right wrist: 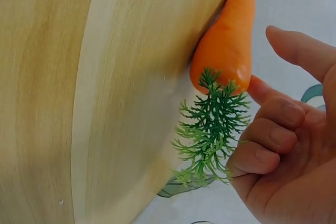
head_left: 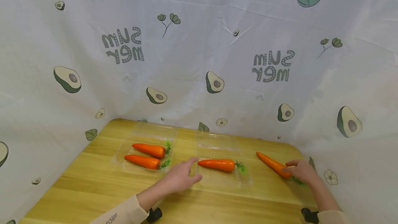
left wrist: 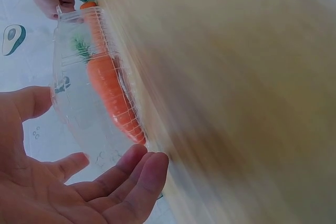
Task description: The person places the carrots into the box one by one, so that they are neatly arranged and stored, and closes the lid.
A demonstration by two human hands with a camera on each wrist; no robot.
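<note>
Toward the right side of the table, an orange carrot (head_left: 273,164) with a green leafy top lies slanted, tip to the back left. My right hand (head_left: 300,171) is at its leafy end. The right wrist view has one fingertip against the carrot (right wrist: 223,43), the thumb apart from it and the other fingers bent beside the leaves. A clear plastic box (head_left: 217,179) with its lid raised holds one carrot (head_left: 217,164) in the middle. My left hand (head_left: 181,177) is by that box's left end, fingers spread and holding nothing; whether they touch the plastic I cannot tell.
Another clear box (head_left: 119,156), also with its lid up, stands at the left with two carrots (head_left: 149,149) in it. Behind the wooden table (head_left: 84,182) hangs a pale printed curtain (head_left: 186,61), which also closes in both sides.
</note>
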